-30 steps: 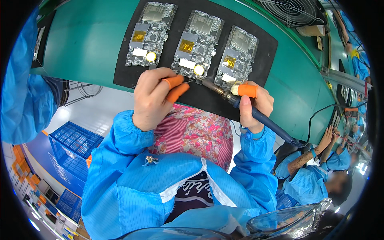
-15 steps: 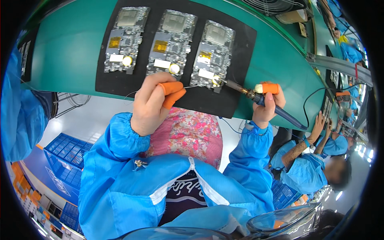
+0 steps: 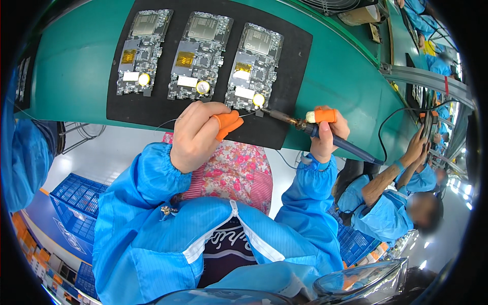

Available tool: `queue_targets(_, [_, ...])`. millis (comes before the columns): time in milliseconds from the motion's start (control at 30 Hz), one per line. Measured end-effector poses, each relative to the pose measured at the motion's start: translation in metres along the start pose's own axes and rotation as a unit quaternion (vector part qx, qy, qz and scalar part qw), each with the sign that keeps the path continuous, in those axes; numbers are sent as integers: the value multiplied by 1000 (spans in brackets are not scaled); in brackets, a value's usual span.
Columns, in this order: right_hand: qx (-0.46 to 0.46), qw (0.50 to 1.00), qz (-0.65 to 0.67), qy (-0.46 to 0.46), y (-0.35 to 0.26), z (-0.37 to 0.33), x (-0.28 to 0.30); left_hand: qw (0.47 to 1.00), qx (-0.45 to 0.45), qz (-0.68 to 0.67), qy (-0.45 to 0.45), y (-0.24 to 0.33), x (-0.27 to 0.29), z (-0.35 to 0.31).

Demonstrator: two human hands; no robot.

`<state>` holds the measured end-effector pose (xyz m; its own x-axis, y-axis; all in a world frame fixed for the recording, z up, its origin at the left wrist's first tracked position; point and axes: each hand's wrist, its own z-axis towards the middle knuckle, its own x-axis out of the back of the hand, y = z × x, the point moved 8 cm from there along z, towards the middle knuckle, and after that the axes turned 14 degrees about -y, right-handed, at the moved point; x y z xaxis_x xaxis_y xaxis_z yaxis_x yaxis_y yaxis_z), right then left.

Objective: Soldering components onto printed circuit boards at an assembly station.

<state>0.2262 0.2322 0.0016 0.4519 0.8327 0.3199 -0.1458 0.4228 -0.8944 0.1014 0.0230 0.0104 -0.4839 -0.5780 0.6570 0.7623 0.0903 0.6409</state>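
Observation:
Three populated circuit boards lie side by side on a black mat: a left board (image 3: pixel 138 62), a middle board (image 3: pixel 195 66) and a right board (image 3: pixel 259 63). Each carries a round, coin-cell-like part near its lower end. My right hand (image 3: pixel 329 136), with an orange finger cot, grips a soldering iron (image 3: pixel 325 140). Its tip is at the lower edge of the right board's coin cell (image 3: pixel 258 99). My left hand (image 3: pixel 195 136), its fingertips in orange cots, pinches a thin solder wire (image 3: pixel 248 114). The wire's end reaches close to the iron tip.
The black mat (image 3: pixel 284 101) rests on a green bench (image 3: pixel 330 76). The iron's black cord (image 3: pixel 382 129) curves away right. A metal rail (image 3: pixel 422 76) stands beyond. At right, a co-worker (image 3: pixel 381 208) in blue sits; a blue sleeve (image 3: pixel 25 157) shows at left. Blue crates (image 3: pixel 76 201) stand below.
The view has shifted, so the boards appear further left. The iron tip has moved to the coin cell's lower edge. My left hand has brought the solder wire rightward, closer to the tip.

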Motion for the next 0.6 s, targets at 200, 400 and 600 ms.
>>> queue_targets(200, [-40,998,-49,-11,-1,1,-3,1000,-10,13,-22,-1,-6,0])
queue_targets(400, [-21,998,-52,18,-5,1,-2,998,-38,27,-40,4,-8,6])
queue_targets(600, [-24,998,-50,6,-4,2,-3,995,-52,71,-37,12,-12,14])
